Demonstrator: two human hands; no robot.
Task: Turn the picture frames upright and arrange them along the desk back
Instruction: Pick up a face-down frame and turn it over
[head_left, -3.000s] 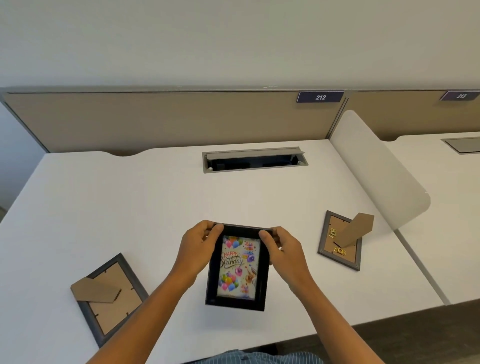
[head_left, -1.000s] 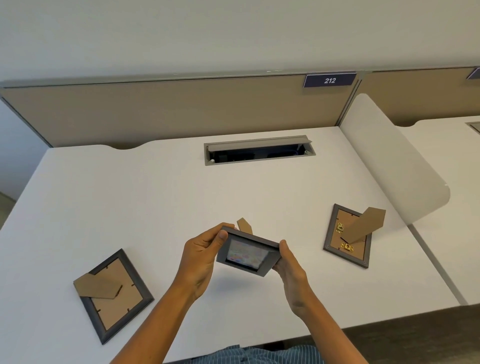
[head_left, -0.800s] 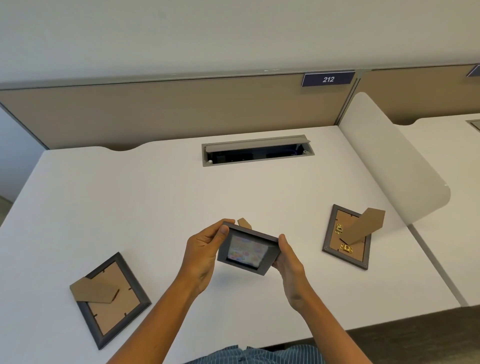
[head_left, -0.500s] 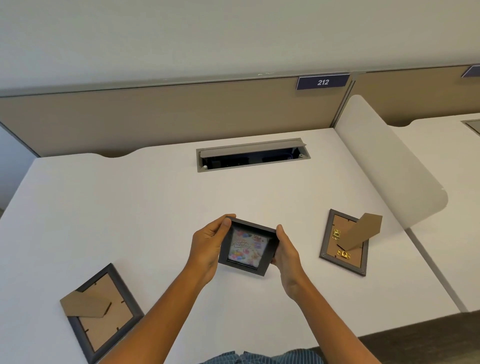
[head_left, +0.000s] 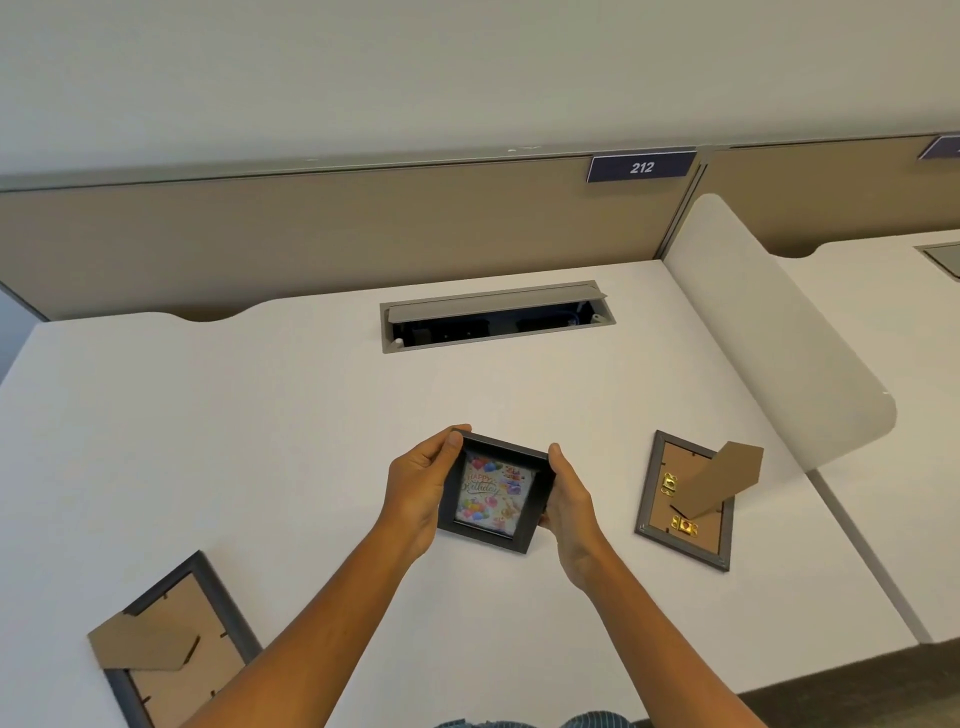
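Black frame (head_left: 492, 491) between two hands; two grey frames (head_left: 684, 501) face-down.

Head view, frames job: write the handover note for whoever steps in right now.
Left hand and right hand grip the black birthday frame by its sides, picture facing up, near the desk's front middle.
Two grey frames lie face down, stands up: one front left, one right.
Done: none stands along the desk back.
Left: stand the held frame at the back, then the other two.
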